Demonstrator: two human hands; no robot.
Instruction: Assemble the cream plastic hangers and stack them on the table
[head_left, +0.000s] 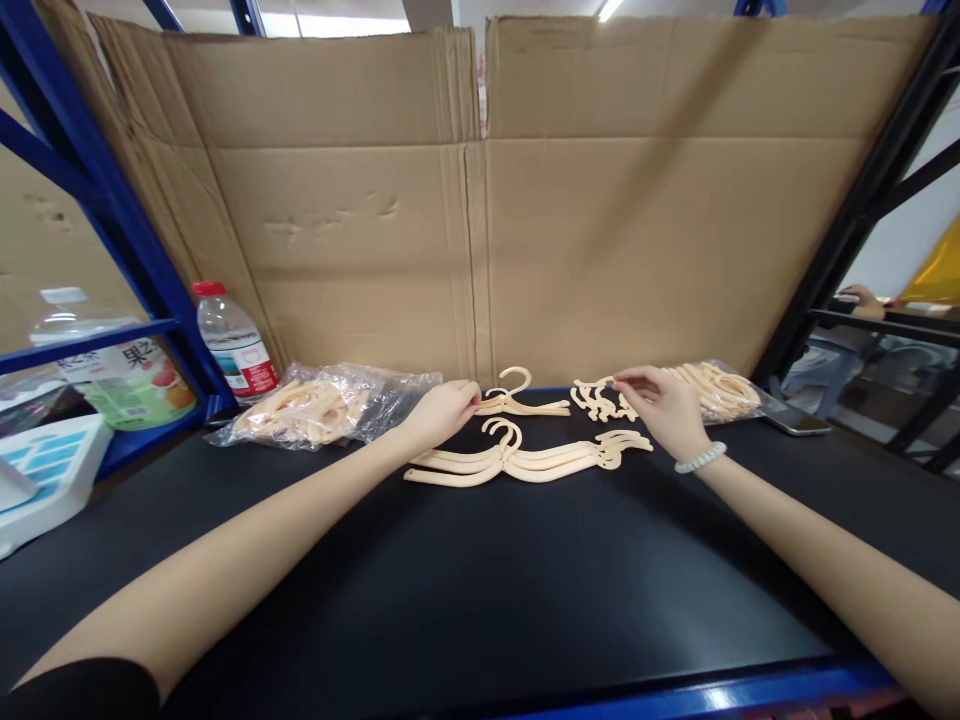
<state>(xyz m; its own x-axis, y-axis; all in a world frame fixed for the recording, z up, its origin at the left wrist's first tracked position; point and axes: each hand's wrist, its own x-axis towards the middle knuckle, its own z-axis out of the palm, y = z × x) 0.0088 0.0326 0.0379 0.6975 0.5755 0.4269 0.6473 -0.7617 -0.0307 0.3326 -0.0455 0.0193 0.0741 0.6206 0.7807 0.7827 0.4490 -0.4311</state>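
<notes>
My left hand (444, 412) is closed on the left end of a cream plastic clothes hanger (536, 407) at the back of the table. Over a loose pile of small curved cream plastic pieces (600, 404), my right hand (664, 400) pinches with thumb and forefinger. One small cream piece seems to reach from the pile to those fingertips. In front of both hands lie several cream hangers (480, 470), side by side with hooks pointing back. Smaller cream pieces (624, 442) rest against their right ends.
A clear bag (315, 405) of cream parts lies left, another bag (716, 388) right, beside a phone (799, 420). Bottles (234, 340) and a white-and-blue tray (56, 470) stand far left. Cardboard (360, 220) walls the back. A co-worker's hand (866, 298) shows far right.
</notes>
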